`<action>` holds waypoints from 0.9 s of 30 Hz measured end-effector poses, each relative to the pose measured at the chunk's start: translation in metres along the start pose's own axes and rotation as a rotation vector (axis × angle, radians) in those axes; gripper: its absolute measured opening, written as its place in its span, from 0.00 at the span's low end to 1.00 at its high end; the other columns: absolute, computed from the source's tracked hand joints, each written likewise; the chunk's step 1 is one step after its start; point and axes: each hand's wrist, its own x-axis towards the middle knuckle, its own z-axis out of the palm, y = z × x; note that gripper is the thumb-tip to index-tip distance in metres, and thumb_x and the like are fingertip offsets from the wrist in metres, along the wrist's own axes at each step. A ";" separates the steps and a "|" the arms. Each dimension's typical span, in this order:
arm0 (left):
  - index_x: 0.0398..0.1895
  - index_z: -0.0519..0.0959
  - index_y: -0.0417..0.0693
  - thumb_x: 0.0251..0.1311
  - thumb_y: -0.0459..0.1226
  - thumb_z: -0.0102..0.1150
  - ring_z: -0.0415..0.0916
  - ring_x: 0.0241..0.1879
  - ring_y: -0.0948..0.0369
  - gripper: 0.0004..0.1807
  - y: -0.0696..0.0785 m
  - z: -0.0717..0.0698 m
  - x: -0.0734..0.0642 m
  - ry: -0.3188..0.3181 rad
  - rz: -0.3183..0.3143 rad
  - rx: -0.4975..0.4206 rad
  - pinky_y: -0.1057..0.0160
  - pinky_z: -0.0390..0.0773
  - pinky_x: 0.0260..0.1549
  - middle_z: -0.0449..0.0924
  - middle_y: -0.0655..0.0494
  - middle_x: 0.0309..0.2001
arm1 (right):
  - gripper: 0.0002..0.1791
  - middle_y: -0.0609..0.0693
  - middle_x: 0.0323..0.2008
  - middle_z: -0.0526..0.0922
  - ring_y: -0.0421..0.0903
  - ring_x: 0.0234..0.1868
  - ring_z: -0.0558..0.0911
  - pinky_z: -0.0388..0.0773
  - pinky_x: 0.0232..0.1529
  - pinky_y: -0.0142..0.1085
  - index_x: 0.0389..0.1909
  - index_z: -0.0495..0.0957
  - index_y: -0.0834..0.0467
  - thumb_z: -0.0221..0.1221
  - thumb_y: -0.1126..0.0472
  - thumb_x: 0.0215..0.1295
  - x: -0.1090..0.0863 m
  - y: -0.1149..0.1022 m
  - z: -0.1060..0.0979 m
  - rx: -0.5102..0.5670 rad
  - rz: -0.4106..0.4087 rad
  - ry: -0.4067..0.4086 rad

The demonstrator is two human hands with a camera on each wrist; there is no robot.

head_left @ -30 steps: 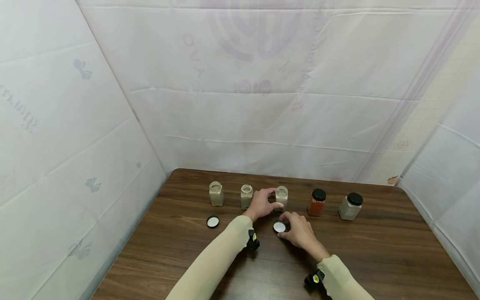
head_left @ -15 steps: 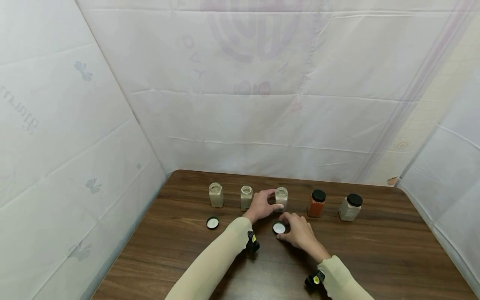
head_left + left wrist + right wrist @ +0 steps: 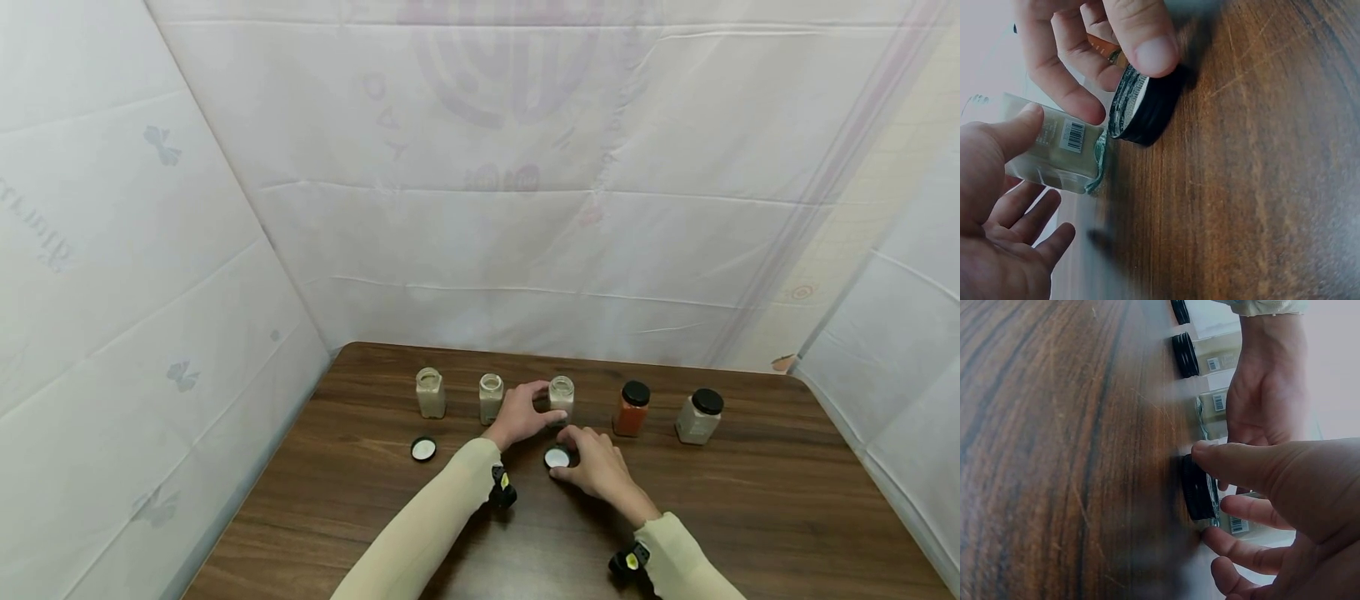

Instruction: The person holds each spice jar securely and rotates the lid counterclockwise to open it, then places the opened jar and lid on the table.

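My left hand (image 3: 519,415) holds an uncapped square glass jar (image 3: 562,393) of pale powder, standing upright third from the left; thumb and fingers lie on opposite sides of it. In front of that jar, a black screw lid (image 3: 557,457) rests on the table with its white inner side up. The right hand (image 3: 599,467) pinches this lid between thumb and fingers. From the left wrist view, the jar (image 3: 1060,140) shows a barcode label close beside the lid (image 3: 1159,112).
Two more uncapped jars of pale powder, one at far left (image 3: 431,396) and one nearer (image 3: 491,402), stand leftward. A loose lid (image 3: 423,449) lies before them; another lid (image 3: 1185,355) shows in the right wrist view. Capped red (image 3: 632,411) and pale (image 3: 699,418) jars stand right.
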 end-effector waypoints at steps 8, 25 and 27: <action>0.69 0.75 0.49 0.62 0.51 0.72 0.76 0.64 0.54 0.34 -0.002 0.001 0.001 -0.004 0.003 -0.011 0.54 0.77 0.61 0.80 0.51 0.64 | 0.24 0.49 0.43 0.83 0.54 0.48 0.79 0.75 0.47 0.57 0.50 0.83 0.53 0.79 0.54 0.53 -0.001 0.000 -0.001 0.005 0.001 0.007; 0.71 0.73 0.50 0.62 0.49 0.73 0.77 0.63 0.55 0.36 0.005 -0.005 -0.001 0.018 0.056 -0.098 0.53 0.77 0.60 0.79 0.53 0.64 | 0.24 0.53 0.50 0.82 0.59 0.53 0.77 0.73 0.53 0.59 0.53 0.82 0.52 0.76 0.53 0.57 -0.004 0.002 -0.016 0.015 0.019 0.041; 0.72 0.72 0.50 0.62 0.48 0.73 0.77 0.64 0.54 0.37 0.006 -0.006 -0.001 0.017 0.060 -0.110 0.52 0.77 0.61 0.78 0.53 0.66 | 0.24 0.54 0.51 0.81 0.60 0.53 0.76 0.73 0.53 0.60 0.53 0.82 0.52 0.76 0.52 0.57 -0.004 0.001 -0.018 0.015 0.029 0.046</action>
